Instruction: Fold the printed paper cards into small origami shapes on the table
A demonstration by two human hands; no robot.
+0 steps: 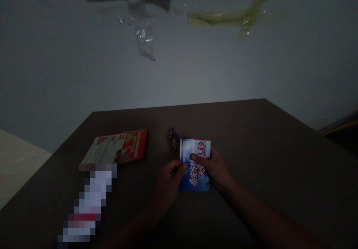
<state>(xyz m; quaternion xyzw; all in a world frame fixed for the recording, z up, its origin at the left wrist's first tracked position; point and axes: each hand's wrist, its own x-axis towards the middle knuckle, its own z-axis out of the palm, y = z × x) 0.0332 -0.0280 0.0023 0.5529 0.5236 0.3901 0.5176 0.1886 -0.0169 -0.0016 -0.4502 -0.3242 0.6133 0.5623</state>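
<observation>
Both hands hold a blue folded leaflet point(186, 180) with large white and red characters, over the middle of the dark table. My left hand point(167, 180) grips its left edge, thumb on top. On the right edge, my right hand point(214, 167) is closed with its thumb pressed across the printed face. A folded flap point(174, 138) with a dark picture sticks up at the leaflet's upper left; I cannot tell whether it is joined to it. The fingers under the leaflet are mostly hidden.
A stack of red and white printed leaflets point(130, 146) lies on the left of the dark table point(237, 129). Nearer me is a blurred-out pale item with a red band point(93, 196). Behind the table stands a wall point(179, 73) with tape remnants.
</observation>
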